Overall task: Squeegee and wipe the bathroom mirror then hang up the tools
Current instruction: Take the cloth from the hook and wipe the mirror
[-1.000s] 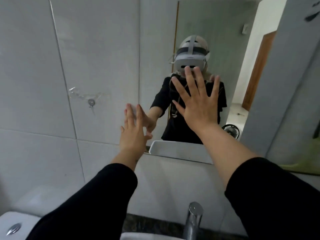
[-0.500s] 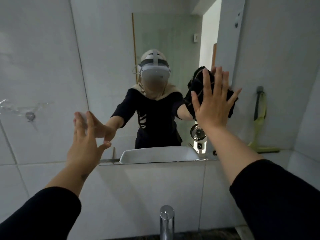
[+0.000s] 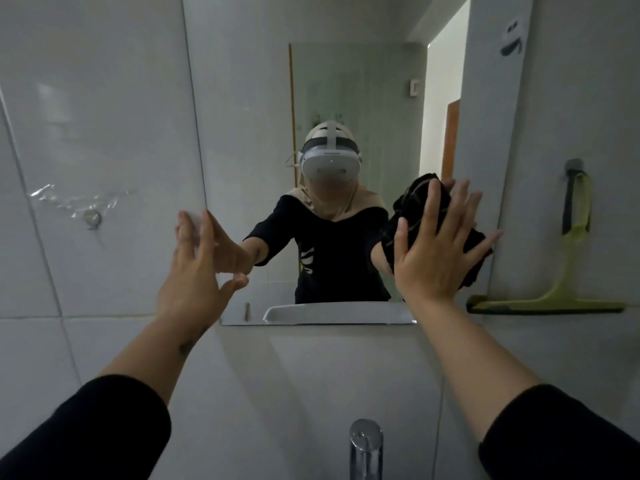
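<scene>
While the green squeegee [image 3: 568, 271] already hangs from its hook [image 3: 573, 167] on the tiled wall just right of the mirror [image 3: 346, 98], the squeegee pass looks done and that tool put away, so the wiping seems to be the step in hand. Still left, by my reckoning, are the rest of the glass and hanging up the black cloth [image 3: 433, 216]. That cloth sits at the mirror's lower right, pressed flat to the glass under the right hand [image 3: 436, 251]; its grip is wide open, fingers spread, palm holding the cloth against the glass rather than closing round it. The left hand [image 3: 197, 268] reaches to the mirror's left edge, fingers loosely parted, empty, fingertips at or very near the glass; whether they touch I cannot tell. Below, a tap [image 3: 366, 445] rises from the surface.
</scene>
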Action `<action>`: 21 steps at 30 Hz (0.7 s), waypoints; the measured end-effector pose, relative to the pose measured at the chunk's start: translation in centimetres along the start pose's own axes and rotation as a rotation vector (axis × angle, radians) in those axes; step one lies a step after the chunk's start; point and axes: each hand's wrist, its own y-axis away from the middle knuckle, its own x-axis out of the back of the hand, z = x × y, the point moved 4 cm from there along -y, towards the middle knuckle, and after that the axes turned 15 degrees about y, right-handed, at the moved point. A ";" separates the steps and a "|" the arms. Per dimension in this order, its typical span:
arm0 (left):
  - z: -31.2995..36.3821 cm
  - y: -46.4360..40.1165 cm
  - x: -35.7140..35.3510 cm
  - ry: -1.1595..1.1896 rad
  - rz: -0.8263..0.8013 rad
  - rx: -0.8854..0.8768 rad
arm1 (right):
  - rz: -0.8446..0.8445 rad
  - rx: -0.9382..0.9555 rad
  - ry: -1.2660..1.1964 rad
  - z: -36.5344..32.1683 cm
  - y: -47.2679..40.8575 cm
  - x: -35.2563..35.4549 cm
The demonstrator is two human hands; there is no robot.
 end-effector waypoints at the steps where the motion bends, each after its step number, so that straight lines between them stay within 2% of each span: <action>1: 0.0 0.1 0.1 -0.006 -0.004 0.000 | 0.003 0.043 -0.001 -1.2 0.2 0.3; 13: -0.5 1.5 0.5 0.046 0.006 -0.059 | 0.056 0.558 0.027 -15.7 1.9 3.5; 18: -3.6 5.1 -1.7 0.045 -0.048 0.011 | 0.054 0.733 0.037 -19.6 5.0 3.5; 21: -4.9 6.2 -2.8 0.061 -0.062 0.046 | 0.041 0.778 0.049 -20.2 6.6 3.1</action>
